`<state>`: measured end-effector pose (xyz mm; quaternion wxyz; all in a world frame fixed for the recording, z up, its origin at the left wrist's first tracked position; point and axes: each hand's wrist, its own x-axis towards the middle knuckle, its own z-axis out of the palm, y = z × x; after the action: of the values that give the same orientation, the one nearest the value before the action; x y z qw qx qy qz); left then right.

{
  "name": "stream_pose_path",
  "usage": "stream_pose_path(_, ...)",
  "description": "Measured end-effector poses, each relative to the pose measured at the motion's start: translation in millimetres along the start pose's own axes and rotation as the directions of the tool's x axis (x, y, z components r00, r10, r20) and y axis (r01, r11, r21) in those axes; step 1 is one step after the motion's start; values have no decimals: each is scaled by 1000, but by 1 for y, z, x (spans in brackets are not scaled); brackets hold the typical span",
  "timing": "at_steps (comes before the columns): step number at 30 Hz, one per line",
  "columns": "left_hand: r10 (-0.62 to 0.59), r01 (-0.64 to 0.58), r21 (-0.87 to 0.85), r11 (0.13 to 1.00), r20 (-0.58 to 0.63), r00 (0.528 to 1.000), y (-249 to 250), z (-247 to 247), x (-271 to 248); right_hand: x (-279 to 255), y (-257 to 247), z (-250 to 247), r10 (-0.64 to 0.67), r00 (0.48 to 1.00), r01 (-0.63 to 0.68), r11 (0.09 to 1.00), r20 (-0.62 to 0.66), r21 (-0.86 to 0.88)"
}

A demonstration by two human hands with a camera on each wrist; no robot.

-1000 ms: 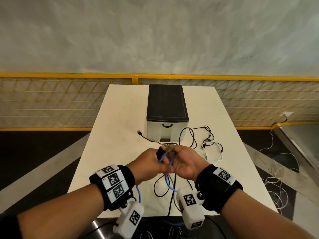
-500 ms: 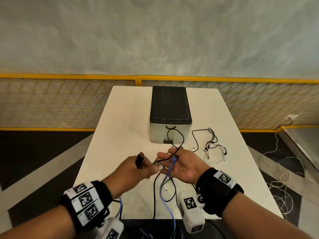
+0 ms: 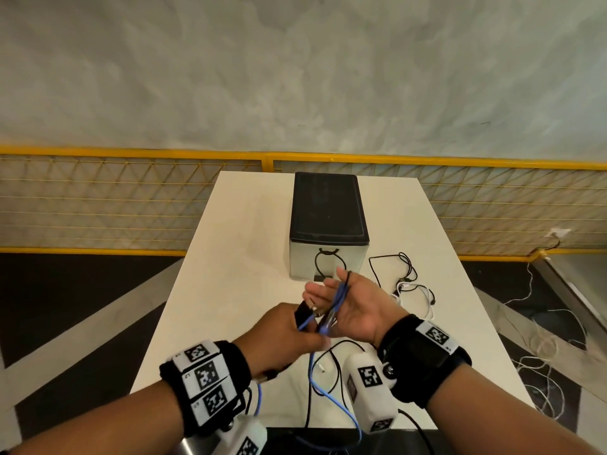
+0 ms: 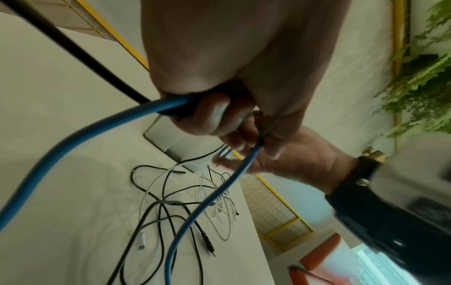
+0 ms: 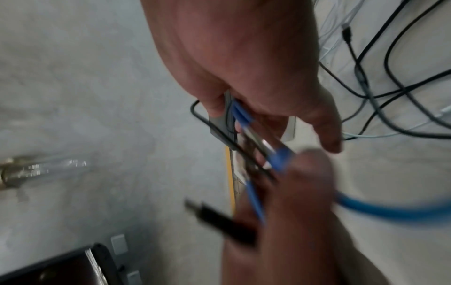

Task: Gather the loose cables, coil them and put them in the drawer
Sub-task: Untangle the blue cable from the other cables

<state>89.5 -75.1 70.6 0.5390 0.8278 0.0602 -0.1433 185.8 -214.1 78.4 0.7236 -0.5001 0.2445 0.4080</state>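
Observation:
My left hand point(image 3: 305, 330) grips a blue cable point(image 3: 331, 399) together with a black cable whose plug point(image 3: 300, 311) sticks up from the fist. It is pressed against the heel of my right hand point(image 3: 328, 284). The right hand is held palm-left with straight fingers, and loops of blue and black cable hang in the crook of its thumb. From the left wrist, the blue cable point(image 4: 97, 127) runs out of my curled fingers point(image 4: 209, 115). The right wrist view is blurred; the loops point(image 5: 240, 113) leave the thumb crook there. The grey drawer unit point(image 3: 328, 224) stands behind, drawer closed.
Loose black point(image 3: 402, 267) and white point(image 3: 418, 290) cables lie on the white table point(image 3: 246, 257), right of the unit. Blue and black strands trail over the table's near edge. A yellow mesh railing point(image 3: 131, 205) runs behind the table. More white wire point(image 3: 542, 362) lies on the floor at right.
My left hand, out to the left half a second ago, has swung back to the right hand with the cables. The right hand has stayed in place, fingers straighter.

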Motion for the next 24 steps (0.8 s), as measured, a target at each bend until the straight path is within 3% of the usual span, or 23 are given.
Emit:
stream_pose_path(3, -40, 26, 86, 996, 166, 985, -5, -6, -20, 7, -13, -5, -65, 997, 66, 997, -40, 27)
stream_pose_path(8, -166, 155, 70, 985, 208, 964, -18, -22, -34, 6, -19, -5, -62, 997, 62, 998, -48, -14)
stream_pose_path(10, -192, 193, 2, 981, 130, 973, -20, -32, -34, 3, -18, -6, -63, 998, 61, 996, -30, -59)
stream_pose_path(13, -275, 243, -266, 933, -90, 957, -24, -53, -25, -8, -8, -8, -39, 999, 42, 963, 17, -267)
stream_pose_path(16, -237, 191, -324, 927, -109, 965, -13, -70, -17, -17, 10, -9, -27, 999, 49, 811, 46, -583)
stream_pose_path(18, -206, 164, -326, 931, -101, 973, -6, -72, -13, -17, 15, -8, -39, 999, 50, 743, 31, -667)
stream_pose_path(24, -162, 145, -300, 943, -33, 986, 6, -44, -9, -4, 6, 0, -72, 997, 62, 921, -11, -384)
